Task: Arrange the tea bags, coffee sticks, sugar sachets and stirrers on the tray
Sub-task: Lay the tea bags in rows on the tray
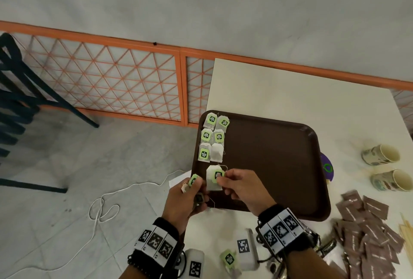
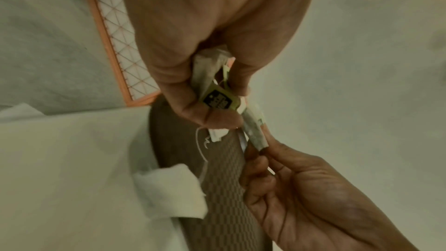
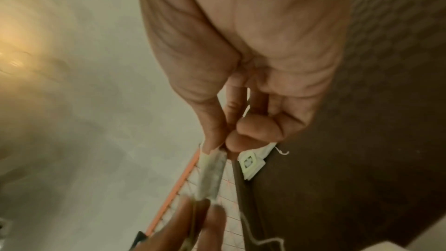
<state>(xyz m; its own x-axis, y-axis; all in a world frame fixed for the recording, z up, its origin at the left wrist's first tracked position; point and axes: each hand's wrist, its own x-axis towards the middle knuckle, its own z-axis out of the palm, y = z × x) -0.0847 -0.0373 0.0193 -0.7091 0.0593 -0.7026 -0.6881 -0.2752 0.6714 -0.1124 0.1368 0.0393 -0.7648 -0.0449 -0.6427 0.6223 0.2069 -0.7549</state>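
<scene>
Left hand (image 1: 186, 198) at the tray's near-left corner grips a small bunch of spare tea bags (image 1: 192, 180), fingers curled round them, a green tag poking out the top. Just right of it, the right hand (image 1: 240, 186) pinches one tea bag (image 1: 214, 177) by thumb and fingers at its green tag, held low over the brown tray (image 1: 279, 155); can't tell if the bag touches the tray yet. Beyond it six tea bags (image 1: 213, 136) already lie in two columns along the tray's left side, so this one looks meant to continue that column. Risks: strings trail loose between both hands, so a snag could drag a bag out of the left hand's bunch or pull the laid rows crooked; the drop spot sits close to the tray's rim, bag could slide off. Further right on the white table (image 1: 290, 91), off the tray, brown sachets (image 1: 366, 229) in a loose pile, wooden stirrers (image 1: 405, 227) at the edge, two paper cups (image 1: 382, 154) on their sides.
</scene>
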